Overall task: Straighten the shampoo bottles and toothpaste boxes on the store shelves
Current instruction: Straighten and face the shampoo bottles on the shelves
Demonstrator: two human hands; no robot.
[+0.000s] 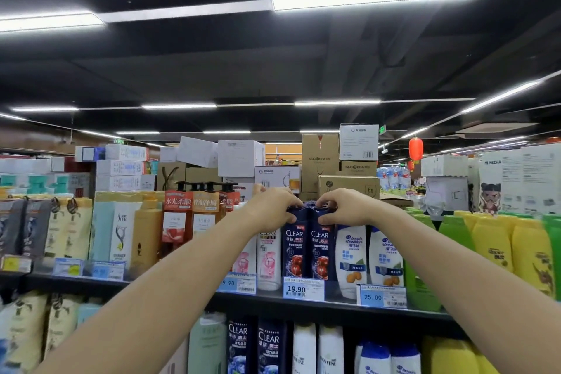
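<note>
Curled tight over both caps now, left grip [273, 206] on the left CLEAR bottle [294, 249], right grip [346, 206] on the right CLEAR bottle [320, 249], with the dark-blue pair upright, touching, long axes straight down from the fingers, at the front edge of the upper shelf [76, 283].

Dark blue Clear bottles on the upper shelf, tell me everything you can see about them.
Two glossy dark blue Clear bottles stand upright, side by side, labels forward, red graphics low on each. The left hand grips the left one's top, the right hand the right one's. A 19.90 price tag sits below them.
</note>
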